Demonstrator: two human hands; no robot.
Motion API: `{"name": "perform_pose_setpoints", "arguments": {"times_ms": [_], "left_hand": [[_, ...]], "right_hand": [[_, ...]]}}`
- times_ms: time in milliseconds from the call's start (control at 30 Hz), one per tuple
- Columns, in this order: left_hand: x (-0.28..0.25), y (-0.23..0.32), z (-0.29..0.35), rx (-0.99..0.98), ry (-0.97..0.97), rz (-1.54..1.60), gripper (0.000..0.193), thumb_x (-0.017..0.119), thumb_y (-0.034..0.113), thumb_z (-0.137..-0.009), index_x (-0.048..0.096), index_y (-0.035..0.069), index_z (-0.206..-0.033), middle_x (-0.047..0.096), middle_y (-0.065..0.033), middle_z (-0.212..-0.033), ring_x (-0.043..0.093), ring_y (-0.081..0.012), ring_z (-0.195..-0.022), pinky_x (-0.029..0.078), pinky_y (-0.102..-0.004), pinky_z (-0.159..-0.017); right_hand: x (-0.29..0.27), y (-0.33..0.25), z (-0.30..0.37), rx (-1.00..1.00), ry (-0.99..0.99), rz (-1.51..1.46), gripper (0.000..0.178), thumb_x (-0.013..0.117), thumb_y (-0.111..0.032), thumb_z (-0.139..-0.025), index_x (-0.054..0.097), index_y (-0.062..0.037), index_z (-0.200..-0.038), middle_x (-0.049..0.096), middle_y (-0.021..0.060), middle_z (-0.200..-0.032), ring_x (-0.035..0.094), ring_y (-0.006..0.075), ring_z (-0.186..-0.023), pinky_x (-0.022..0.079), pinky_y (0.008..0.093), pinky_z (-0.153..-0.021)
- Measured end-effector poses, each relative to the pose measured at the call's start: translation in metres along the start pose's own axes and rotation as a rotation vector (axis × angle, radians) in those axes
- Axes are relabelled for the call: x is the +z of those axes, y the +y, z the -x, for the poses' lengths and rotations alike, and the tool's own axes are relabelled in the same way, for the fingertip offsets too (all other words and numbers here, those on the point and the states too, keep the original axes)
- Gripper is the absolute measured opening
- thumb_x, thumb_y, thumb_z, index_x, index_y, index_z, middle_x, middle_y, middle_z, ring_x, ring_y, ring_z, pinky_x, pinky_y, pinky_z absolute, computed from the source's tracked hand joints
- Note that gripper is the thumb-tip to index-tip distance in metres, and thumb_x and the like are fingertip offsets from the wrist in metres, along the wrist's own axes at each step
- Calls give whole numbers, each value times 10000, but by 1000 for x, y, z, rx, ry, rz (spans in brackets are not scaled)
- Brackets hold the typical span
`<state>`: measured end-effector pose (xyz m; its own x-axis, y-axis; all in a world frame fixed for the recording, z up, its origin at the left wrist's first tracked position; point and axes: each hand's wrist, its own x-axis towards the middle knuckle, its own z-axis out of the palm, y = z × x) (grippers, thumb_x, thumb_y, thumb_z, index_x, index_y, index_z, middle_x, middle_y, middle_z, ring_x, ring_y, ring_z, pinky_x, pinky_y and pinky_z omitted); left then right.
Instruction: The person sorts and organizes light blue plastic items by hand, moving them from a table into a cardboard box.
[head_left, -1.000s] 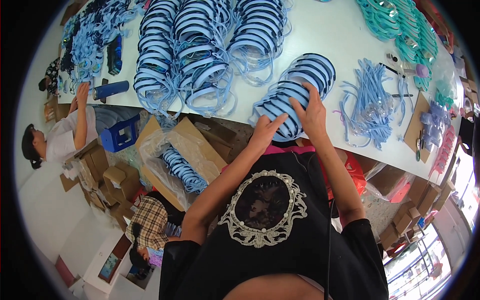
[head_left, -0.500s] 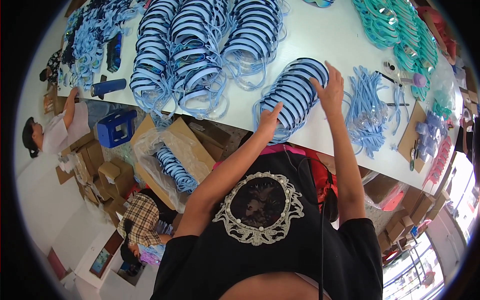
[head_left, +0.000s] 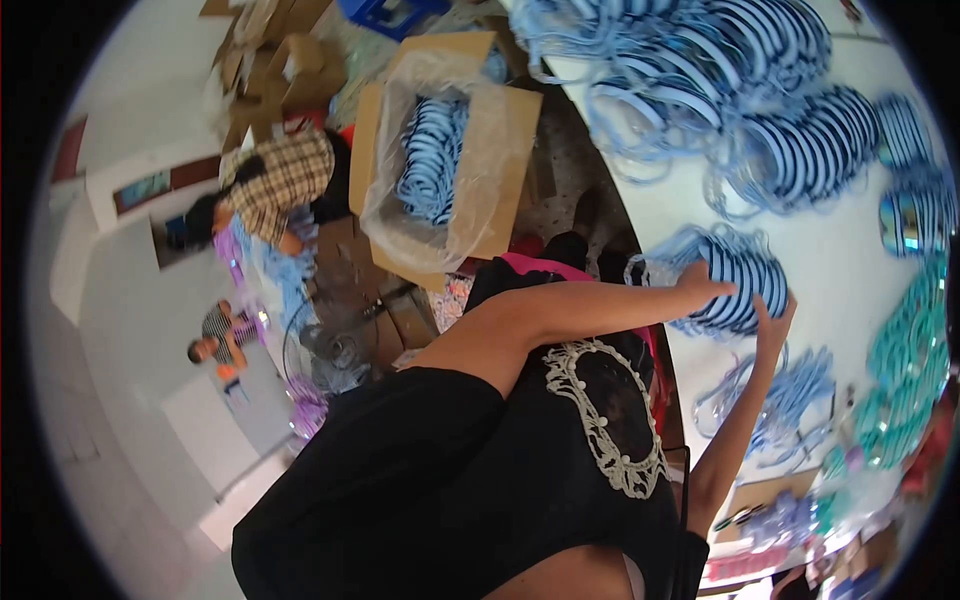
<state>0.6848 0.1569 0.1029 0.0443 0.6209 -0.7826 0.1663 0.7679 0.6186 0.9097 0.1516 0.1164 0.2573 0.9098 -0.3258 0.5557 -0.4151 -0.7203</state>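
Observation:
A row of nested light-blue goggles (head_left: 738,285), with dark rims and loose pale straps, lies on the white table in front of me. My left hand (head_left: 705,288) grips the strap end of this row, its thumb pointing along the top. At the other end my right hand (head_left: 776,316) clasps the row, the thumb on the near side and the fingers partly hidden behind it. Close to my right forearm lies a loose bundle of light-blue straps (head_left: 790,400). Motion blurs the table side somewhat.
An open carton (head_left: 520,150) lined with clear plastic holds blue goggles (head_left: 433,160), left of the table. Larger rows of blue goggles (head_left: 745,50) lie farther along the table, teal goggles (head_left: 905,350) at the far right. A person in a checked shirt (head_left: 285,180) bends at the left.
My view has swung left, bringing the carton nearer the middle. My right hand, spread at the row's far end before, now closes on it; my left hand keeps its hold.

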Motion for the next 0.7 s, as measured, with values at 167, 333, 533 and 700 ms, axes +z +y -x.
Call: {"name": "perform_pose_setpoints", "arguments": {"times_ms": [167, 333, 533, 700], "left_hand": [[-74, 2, 45, 48, -187, 131, 779, 879, 417, -731, 593, -102, -1237, 658, -261, -1211, 628, -318, -1175, 473, -379, -1012], [-140, -1, 112, 190, -76, 361, 569, 846, 310, -818, 644, -32, -1225, 700, -115, -1155, 637, -180, -1063, 498, -336, -957], [-280, -14, 180, 209, -15, 655, 398, 806, 220, -885, 672, 10, -1196, 709, -42, -1097, 646, -108, -994, 510, -281, -926], [-401, -52, 196, 403, 227, 667, 454, 815, 236, -879, 642, 0, -1226, 706, -38, -1118, 641, -110, -1011, 517, -297, -932]], "right_hand": [[35, -20, 61, 55, -15, -93, 749, 820, -266, -830, 459, 28, -1417, 531, 199, -1380, 471, 291, -1312, 301, 397, -1171], [51, -126, 92, -27, -170, -75, 672, 814, -229, -814, 488, -1, -1355, 545, 163, -1317, 497, 282, -1251, 311, 390, -1149], [146, -259, 114, -187, -328, -100, 732, 842, -213, -741, 488, -2, -1346, 545, 174, -1299, 506, 286, -1242, 332, 386, -1132], [264, -356, 127, -485, -443, -99, 778, 862, -203, -735, 477, 9, -1377, 533, 178, -1328, 499, 298, -1272, 339, 391, -1138]]}}
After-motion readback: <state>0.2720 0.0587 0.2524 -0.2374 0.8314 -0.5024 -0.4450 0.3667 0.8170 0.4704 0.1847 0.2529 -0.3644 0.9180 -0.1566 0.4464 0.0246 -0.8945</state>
